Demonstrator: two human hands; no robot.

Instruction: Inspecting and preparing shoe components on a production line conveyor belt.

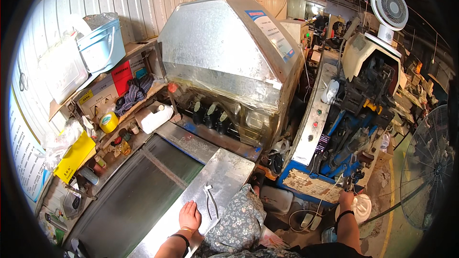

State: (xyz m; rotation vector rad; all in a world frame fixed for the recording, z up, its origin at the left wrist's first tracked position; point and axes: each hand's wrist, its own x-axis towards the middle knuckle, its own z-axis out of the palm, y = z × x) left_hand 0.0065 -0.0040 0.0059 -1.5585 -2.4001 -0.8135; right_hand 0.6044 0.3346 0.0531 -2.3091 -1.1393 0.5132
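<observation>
My left hand (190, 217) lies flat on the bare metal tabletop (231, 165), fingers stretched out and holding nothing. Just to its right rests a pair of silver pincers (208, 190), handles toward me. Out to the right, my right hand (346, 198) is closed beside the lower edge of a blue-framed machine (311, 184). Whatever its fingers hold is too small to make out. Left of the tabletop runs a dark conveyor belt (129, 191). Several black shoe-shaped pieces (210, 116) stand under the metal hood (215, 43).
A crowded shelf (143, 98) along the left wall carries a light-blue bucket (101, 45), with yellow tape (109, 122) and a white jug (154, 117) lower down. Near my right arm are a round white lid (362, 207), loose cables and a large floor fan (428, 167).
</observation>
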